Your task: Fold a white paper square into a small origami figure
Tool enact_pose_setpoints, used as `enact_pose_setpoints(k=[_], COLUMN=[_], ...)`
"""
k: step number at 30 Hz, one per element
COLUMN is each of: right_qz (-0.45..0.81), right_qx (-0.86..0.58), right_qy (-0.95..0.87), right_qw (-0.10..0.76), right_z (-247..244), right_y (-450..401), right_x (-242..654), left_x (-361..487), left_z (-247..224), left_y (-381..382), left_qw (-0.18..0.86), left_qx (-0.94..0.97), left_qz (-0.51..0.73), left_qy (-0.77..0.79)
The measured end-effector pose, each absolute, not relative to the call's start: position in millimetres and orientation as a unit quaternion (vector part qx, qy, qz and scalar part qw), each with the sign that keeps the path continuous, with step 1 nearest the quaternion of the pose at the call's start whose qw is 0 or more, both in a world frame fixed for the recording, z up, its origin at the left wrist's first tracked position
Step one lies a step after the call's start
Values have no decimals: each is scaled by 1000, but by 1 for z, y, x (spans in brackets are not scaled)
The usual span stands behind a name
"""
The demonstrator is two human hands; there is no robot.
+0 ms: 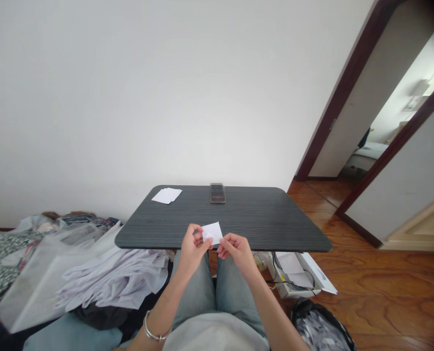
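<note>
at the near edge of the table (268, 214), head view: a small white paper (212, 232) spans the gap between two pinches, over the dark top.
left hand (194, 245): grasping the paper's left side, thumb laid across its lower edge.
right hand (238, 249): thumb and finger pinched on the lower right corner.
paper risk: it could crease or tear if the pinches pull unevenly — and, so near the rim, might slip onto the lap (202, 292) if both loosen.
paper stack (167, 195): loose, uneven sheets at the far left; a draught could scatter them.
paper's back: hidden, like some curled fingers — single or folded, i cannot tell.
phone (217, 193): screen too dark to read.
black bag (311, 302): cut off at the bottom; contents unclear.
</note>
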State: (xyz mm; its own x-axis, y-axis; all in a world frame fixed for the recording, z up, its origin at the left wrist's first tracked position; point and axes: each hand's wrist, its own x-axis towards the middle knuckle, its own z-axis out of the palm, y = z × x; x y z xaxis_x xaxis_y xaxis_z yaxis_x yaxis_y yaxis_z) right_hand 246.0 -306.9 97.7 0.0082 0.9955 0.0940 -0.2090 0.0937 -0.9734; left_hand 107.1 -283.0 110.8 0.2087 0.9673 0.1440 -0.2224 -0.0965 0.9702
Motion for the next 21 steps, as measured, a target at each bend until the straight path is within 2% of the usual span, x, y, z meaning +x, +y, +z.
enact_pose_setpoints(k=[21], right_qz=[531], right_qx=[-425], right_qy=[-462], right_qw=[570], right_z=[97], right_y=[-304], right_x=[238], left_x=[105], left_z=[114], left_y=[-283], left_qw=[568], left_qx=[542], left_qz=[509], left_qy=[353])
